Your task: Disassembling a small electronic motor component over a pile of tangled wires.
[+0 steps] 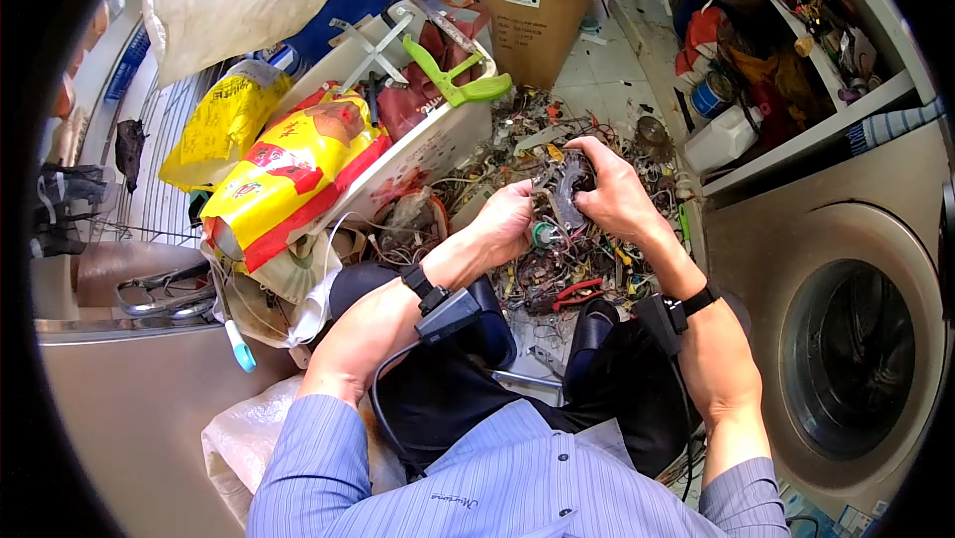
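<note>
Above a heap of mixed scrap (627, 265) on the floor, my two hands meet at a grey, partly see-through curved piece (568, 196). My right hand (619, 192) grips it from the right, with thumb and index finger curved around it. On the other side, my left hand (505, 222) has its fingers pinched together at the piece's left edge; what exactly sits between them is too small to tell. A round green-and-white part (543, 234) shows just below. Pliers with red handles (578, 292) lie on the scrap nearer my feet.
To the left stands a white crate (438, 145) holding a yellow-and-red bag (298, 165) and a lime-green hanger-like piece (450, 79). A cardboard box (532, 16) stands behind the heap. On the right are a front-loading washing machine (796, 230) and a shelf with a white jug (723, 138).
</note>
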Action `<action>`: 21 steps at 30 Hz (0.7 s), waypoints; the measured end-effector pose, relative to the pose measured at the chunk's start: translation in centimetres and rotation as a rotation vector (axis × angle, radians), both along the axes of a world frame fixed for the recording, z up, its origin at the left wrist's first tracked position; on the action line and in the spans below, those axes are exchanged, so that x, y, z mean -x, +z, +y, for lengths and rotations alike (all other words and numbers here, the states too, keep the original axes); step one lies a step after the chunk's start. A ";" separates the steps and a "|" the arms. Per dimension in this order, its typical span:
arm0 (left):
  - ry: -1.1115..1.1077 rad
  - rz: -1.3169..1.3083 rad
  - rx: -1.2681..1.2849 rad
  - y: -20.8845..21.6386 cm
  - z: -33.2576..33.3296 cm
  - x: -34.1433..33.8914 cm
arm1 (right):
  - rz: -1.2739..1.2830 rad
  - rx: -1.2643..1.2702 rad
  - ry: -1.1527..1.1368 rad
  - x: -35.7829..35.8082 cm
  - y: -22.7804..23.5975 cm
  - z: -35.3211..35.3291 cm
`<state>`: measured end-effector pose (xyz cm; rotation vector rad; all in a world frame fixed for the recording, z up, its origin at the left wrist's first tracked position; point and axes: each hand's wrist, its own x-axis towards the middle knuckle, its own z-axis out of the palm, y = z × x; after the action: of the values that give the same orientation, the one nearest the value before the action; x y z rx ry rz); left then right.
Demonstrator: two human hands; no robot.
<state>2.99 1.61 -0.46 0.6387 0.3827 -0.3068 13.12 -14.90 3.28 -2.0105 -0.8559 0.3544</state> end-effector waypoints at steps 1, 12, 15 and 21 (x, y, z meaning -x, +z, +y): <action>-0.006 0.012 -0.027 0.1 0.1 0.0 | -0.035 0.023 -0.008 0.1 -0.2 0.1; 0.023 0.016 -0.053 -0.3 1.1 0.4 | 0.332 -0.010 0.167 -1.2 1.2 -0.5; 0.001 0.012 -0.097 0.6 0.9 0.5 | 0.421 -0.065 0.118 -0.6 1.2 -0.3; -0.002 0.016 -0.062 0.1 1.1 0.1 | 0.323 -0.006 0.038 -0.3 1.2 0.0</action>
<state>2.93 2.72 -0.39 0.6981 0.4086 -0.3032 13.38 -14.94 4.46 -1.8663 -0.6895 0.6768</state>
